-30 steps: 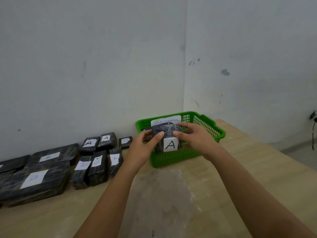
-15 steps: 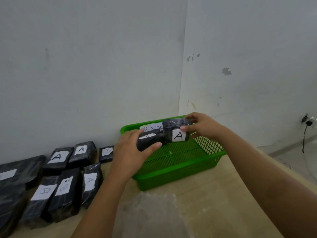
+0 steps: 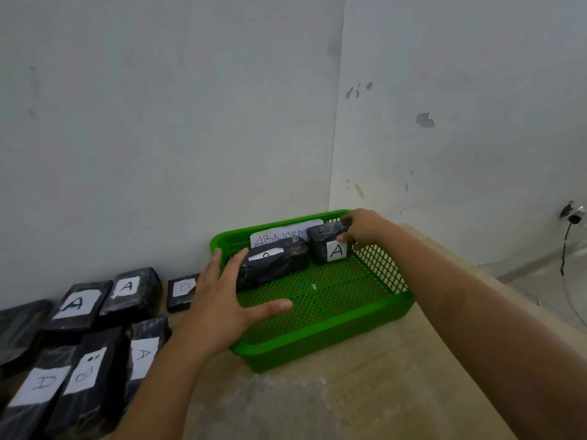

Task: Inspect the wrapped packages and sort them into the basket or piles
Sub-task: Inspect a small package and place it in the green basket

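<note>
right hand [image 3: 365,228] pinching the small "a" package [image 3: 328,246] at its right end, fingers curled over top and side; package standing at the back right of the green basket [image 3: 317,347], seemingly resting on the mesh floor. left hand [image 3: 227,300] spread flat, fingers apart, holding nothing, fingertips touching or just beside the left end of the longer package [image 3: 273,260], lying long axis left to right in front of the "abnorm…" card [image 3: 282,235]. glossy, crinkled black wrap, white paper labels; rigid plastic lattice. probably only letting go left.
</note>
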`<act>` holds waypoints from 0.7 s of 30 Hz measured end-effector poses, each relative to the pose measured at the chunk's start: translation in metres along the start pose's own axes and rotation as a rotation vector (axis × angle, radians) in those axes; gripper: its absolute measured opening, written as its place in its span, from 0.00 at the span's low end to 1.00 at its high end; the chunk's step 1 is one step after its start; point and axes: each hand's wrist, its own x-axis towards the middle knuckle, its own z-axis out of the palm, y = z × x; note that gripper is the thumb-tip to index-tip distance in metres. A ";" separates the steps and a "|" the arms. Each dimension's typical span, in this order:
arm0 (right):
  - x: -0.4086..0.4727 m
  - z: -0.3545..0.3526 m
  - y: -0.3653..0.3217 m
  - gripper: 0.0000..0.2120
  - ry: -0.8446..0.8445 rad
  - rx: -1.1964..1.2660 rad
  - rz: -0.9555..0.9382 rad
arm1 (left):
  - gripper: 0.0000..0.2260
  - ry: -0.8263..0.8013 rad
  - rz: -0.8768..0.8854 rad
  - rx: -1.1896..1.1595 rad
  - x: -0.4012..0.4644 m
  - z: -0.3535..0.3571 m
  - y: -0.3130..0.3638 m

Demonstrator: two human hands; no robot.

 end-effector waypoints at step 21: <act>-0.162 -0.007 -0.078 0.09 0.562 0.295 -0.282 | 0.15 0.445 0.158 -0.113 -0.071 -0.042 -0.019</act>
